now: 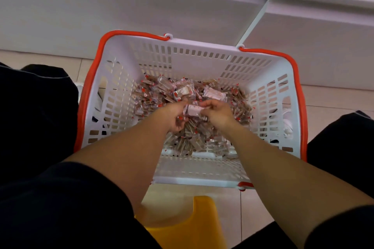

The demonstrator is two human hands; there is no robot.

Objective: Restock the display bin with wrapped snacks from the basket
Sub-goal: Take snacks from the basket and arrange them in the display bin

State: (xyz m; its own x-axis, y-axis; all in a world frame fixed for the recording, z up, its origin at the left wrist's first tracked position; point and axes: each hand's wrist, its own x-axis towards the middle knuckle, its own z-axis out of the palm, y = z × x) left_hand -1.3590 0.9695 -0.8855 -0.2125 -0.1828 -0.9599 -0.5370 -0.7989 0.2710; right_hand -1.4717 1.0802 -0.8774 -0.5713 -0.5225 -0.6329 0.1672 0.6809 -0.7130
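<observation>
Pink and white wrapping shows between the two hands. The left hand [175,116] and the right hand [217,114] each pinch one end of a wrapped snack [193,110], so the fingers are closed on it. The left hand also seems to hold more packets under its palm, but that part is hard to see.

Both hands are low inside the white basket [269,95] with the orange rim [89,85]. Under them lies a big pile of snacks [194,139], mostly brown ones with red bits, and a few paler ones at the far side.

What could go wrong? The wrappers look shiny and slippery. If the fingers grab too many at once, I think some could slide out and fall back in, or drop on the floor on the way up. The basket walls are full of holes, and a thin packet might poke through one. A hard squeeze could crush what is inside a wrapper.

I cannot see the display bin, so I cannot tell how far the snacks must go.

The basket sits on a pale tiled floor [334,97]. Just past it stands a white cabinet base [141,6]. A yellow stool [182,226] is near, between the person's dark trouser legs [40,117].
</observation>
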